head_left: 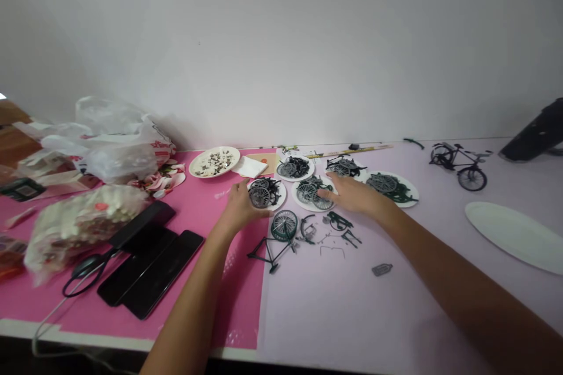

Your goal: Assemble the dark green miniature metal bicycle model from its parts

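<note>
My left hand [241,206] curves round the left rim of a small white plate [284,198] heaped with dark miniature bicycle parts [261,193]. Its thumb lies along the front rim, and the other fingers are at the back. Over the right side of a neighbouring white plate [303,206], my right hand [349,192] has its thumb and forefinger apart. Grey toy wheels [308,192] and green parts fill that plate. In front of the plates lie a loose spoked wheel [284,225], a dark bicycle frame [269,255], a green part [338,221] and thin wire pieces [332,249].
More part-filled plates stand behind, including one at right [412,196]. An assembled toy bicycle [460,164], an oval white plate [514,234] and a small grey tag-like piece [382,269] are rightward. Leftward are a chip-filled dish [193,165], a phone [165,275], scissors [90,269] and plastic bags [109,140].
</note>
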`<state>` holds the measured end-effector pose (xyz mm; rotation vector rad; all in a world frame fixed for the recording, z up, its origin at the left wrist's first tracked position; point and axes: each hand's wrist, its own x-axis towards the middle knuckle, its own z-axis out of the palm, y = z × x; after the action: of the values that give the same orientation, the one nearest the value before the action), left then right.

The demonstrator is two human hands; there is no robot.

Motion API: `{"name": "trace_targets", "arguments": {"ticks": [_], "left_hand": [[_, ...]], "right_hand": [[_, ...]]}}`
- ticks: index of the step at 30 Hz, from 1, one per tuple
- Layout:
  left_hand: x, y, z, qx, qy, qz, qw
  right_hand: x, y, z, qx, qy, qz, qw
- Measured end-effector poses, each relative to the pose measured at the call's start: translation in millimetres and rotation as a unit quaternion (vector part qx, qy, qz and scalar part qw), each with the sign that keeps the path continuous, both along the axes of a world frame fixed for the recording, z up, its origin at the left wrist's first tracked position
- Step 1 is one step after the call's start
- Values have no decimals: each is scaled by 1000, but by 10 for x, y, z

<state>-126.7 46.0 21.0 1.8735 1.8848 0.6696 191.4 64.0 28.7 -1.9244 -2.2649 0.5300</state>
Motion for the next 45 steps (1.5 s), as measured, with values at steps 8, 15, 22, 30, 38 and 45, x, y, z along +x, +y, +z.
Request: {"name": "trace_targets", "arguments": {"ticks": [8,15,22,30,38,45], "left_hand": [[13,17,-53,3,5,10,1000],[89,59,-154,50,-27,0,998],[154,84,-203,76,-33,15,996],[127,86,-188,71,-55,14,996],[130,76,-193,68,-52,16,996],[129,61,-188,68,-60,7,996]], "right_hand": [[56,69,-87,-32,16,-12,999],[234,216,-266,27,17,-26,999],[239,233,-275,46,13,-25,999],[-6,302,-193,100,161,-7,982],[-195,1028,-175,58,240,-167,955],[-348,1314,-386,-5,316,-208,926]]}}
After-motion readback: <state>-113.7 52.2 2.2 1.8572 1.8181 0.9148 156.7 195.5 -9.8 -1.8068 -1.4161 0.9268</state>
